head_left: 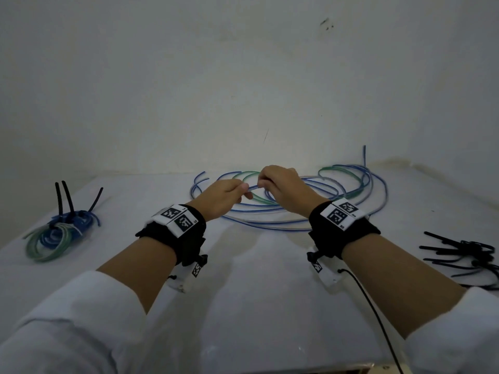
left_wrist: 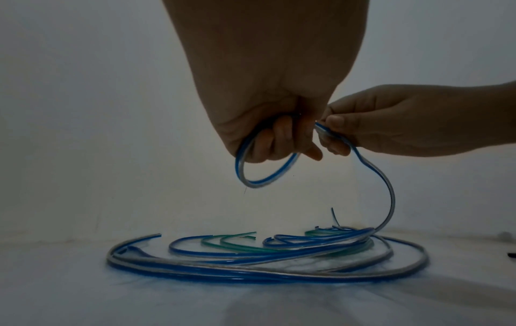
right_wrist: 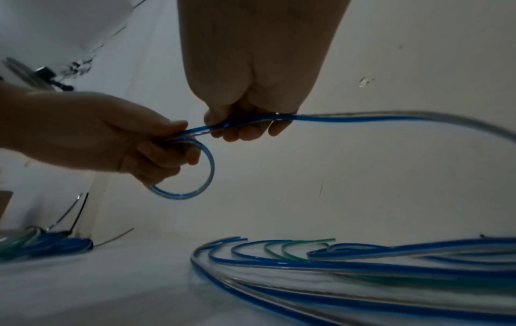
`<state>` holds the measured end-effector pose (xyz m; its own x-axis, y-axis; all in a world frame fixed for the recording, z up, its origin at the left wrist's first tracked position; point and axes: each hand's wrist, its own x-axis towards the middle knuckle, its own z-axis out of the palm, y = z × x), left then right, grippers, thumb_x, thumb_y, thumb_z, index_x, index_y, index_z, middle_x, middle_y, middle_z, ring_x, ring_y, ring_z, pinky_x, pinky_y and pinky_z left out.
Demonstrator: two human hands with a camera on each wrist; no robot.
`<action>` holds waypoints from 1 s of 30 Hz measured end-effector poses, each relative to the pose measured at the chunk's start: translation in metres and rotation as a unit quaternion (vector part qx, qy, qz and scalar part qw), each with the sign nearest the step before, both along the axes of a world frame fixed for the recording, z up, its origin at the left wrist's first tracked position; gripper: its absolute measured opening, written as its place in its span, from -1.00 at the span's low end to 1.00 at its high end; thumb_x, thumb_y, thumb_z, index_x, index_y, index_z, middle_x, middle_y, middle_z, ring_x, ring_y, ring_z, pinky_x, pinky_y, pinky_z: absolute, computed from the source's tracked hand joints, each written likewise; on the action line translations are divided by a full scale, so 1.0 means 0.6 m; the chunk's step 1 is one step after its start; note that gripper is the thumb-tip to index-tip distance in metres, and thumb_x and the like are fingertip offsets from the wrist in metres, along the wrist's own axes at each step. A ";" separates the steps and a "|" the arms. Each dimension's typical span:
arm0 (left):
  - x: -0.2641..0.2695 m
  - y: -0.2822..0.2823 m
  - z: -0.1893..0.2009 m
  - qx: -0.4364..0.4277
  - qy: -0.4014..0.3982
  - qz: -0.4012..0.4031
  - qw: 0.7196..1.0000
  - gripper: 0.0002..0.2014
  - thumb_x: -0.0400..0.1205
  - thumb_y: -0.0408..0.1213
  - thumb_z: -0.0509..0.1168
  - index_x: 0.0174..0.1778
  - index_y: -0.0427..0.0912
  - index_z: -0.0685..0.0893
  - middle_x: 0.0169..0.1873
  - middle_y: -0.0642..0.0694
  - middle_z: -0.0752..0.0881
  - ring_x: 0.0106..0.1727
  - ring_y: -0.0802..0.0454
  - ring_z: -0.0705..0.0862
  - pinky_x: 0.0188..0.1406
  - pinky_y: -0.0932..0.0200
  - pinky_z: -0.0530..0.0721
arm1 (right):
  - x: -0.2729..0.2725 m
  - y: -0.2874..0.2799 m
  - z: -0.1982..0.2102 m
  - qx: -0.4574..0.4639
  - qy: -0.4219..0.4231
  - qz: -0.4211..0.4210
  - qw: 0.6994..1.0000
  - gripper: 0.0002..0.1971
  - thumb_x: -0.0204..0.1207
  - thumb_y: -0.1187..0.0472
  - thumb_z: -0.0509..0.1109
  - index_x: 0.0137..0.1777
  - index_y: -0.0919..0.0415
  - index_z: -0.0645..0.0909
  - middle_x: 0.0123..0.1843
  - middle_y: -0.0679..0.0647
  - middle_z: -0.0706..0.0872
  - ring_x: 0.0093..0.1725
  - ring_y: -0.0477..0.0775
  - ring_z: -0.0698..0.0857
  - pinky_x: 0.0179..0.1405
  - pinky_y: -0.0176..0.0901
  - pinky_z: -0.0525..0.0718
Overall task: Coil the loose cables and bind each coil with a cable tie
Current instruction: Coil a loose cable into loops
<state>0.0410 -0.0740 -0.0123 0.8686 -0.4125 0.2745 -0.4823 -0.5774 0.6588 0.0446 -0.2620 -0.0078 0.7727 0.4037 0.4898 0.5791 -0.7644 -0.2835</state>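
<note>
- The left hand (head_left: 220, 197) is curled round a small first loop (left_wrist: 265, 169) of a blue-and-clear cable (right_wrist: 363, 118); the loop hangs below the fingers, raised above the pile of loose cables (head_left: 297, 211).
- The right hand (head_left: 283, 190) pinches the same cable just beside the left hand, thumb and fingers closed on the strand. The two hands nearly touch.
- From the right hand's pinch the free run leaves on the side away from the left hand, arcs out and drops into the pile. So the slack lies to the right of both grips, on the right hand's side, and that hand is nearer to it.
- My judgement: coiling of this cable has only just begun, one turn made. The next turn calls for the right hand to slide out along that run and bring a length back to the left hand, which acts as the anchor.
- The pile lies on the white table (head_left: 256, 306) directly under and beyond the hands, blue and green strands in wide overlapping arcs. The held cable may drag neighbours up with it, since it goes under others where it meets the pile.
- Left of the pile, well apart, sit finished coils (head_left: 58, 233), blue and green, with black tie tails sticking up.
- Right of the pile, near the table's edge, lies a heap of black cable ties (head_left: 464, 255), untouched by either hand.
</note>
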 end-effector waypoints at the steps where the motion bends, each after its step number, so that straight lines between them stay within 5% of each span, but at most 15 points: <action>1: 0.001 0.000 -0.001 -0.001 0.009 -0.004 1.000 -0.64 0.75 -0.12 0.02 -0.14 -0.12 0.68 -0.32 0.03 0.57 -0.30 0.23 0.51 -0.21 0.31 0.46 | 0.002 0.001 0.000 0.002 0.000 -0.004 1.000 -0.79 0.68 0.22 0.15 -0.07 0.24 0.59 -0.18 0.00 0.63 -0.14 0.01 0.48 0.02 -0.04 0.31; 5: 0.007 0.001 -0.008 -0.084 0.057 -0.026 0.995 -0.64 0.75 -0.19 0.03 -0.37 -0.08 0.51 -0.56 0.14 0.47 -0.46 0.16 0.37 -0.34 0.24 0.35 | 0.007 0.004 -0.004 0.005 0.008 -0.037 0.999 -0.70 0.68 0.10 0.09 -0.04 0.19 0.62 -0.20 0.05 0.73 -0.06 0.10 0.51 0.00 -0.10 0.26; 9: -0.005 -0.004 0.005 -0.171 0.100 -0.021 0.980 -0.65 0.77 -0.28 -0.04 -0.36 -0.18 0.41 -0.72 0.17 0.35 -0.64 0.27 0.27 -0.59 0.43 0.26 | 0.002 0.004 -0.015 0.070 0.060 -0.022 0.995 -0.84 0.64 0.10 0.19 0.09 0.16 0.48 -0.06 0.08 0.70 0.04 0.13 0.59 0.11 -0.01 0.36; 15: -0.009 0.007 0.024 -0.250 0.121 -0.014 0.961 -0.64 0.77 -0.15 -0.06 -0.34 -0.13 0.37 -0.66 0.13 0.32 -0.62 0.20 0.24 -0.61 0.39 0.22 | 0.000 -0.005 -0.028 0.112 0.050 -0.034 0.992 -0.89 0.59 0.33 0.27 0.00 0.20 0.38 -0.08 0.15 0.61 -0.12 0.16 0.57 -0.14 -0.07 0.50; 22: -0.007 0.013 0.027 -0.331 0.135 -0.010 0.934 -0.63 0.76 -0.06 -0.04 -0.34 -0.10 0.38 -0.64 0.12 0.31 -0.62 0.19 0.19 -0.63 0.37 0.14 | 0.014 -0.011 -0.033 0.109 -0.073 -0.115 0.985 -0.85 0.62 0.17 0.27 0.00 0.25 0.59 -0.11 0.17 0.70 -0.05 0.16 0.56 -0.15 0.04 0.55; 26: -0.010 0.002 0.039 -0.400 0.183 -0.032 0.897 -0.61 0.77 -0.05 -0.09 -0.32 -0.10 0.40 -0.62 0.09 0.34 -0.60 0.17 0.16 -0.57 0.29 0.09 | 0.022 -0.003 -0.035 0.093 -0.048 -0.114 0.988 -0.72 0.71 0.15 0.11 0.02 0.33 0.57 -0.18 0.20 0.56 -0.16 0.21 0.54 -0.28 -0.15 0.26; 30: -0.010 -0.007 0.048 -0.451 0.198 -0.055 0.869 -0.69 0.76 -0.22 -0.08 -0.23 -0.14 0.46 -0.56 0.03 0.57 -0.61 0.16 0.30 -0.58 0.32 0.21 | 0.011 0.012 -0.031 0.106 0.047 -0.070 0.991 -0.69 0.72 0.15 0.06 0.15 0.30 0.57 -0.23 0.09 0.62 -0.17 0.17 0.56 -0.23 -0.12 0.38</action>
<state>0.0350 -0.0780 0.0168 0.9374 -0.2718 0.2176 -0.1341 0.2949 0.9461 0.0510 -0.2549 -0.0265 0.8606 0.1853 0.4744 0.4344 -0.7532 -0.4939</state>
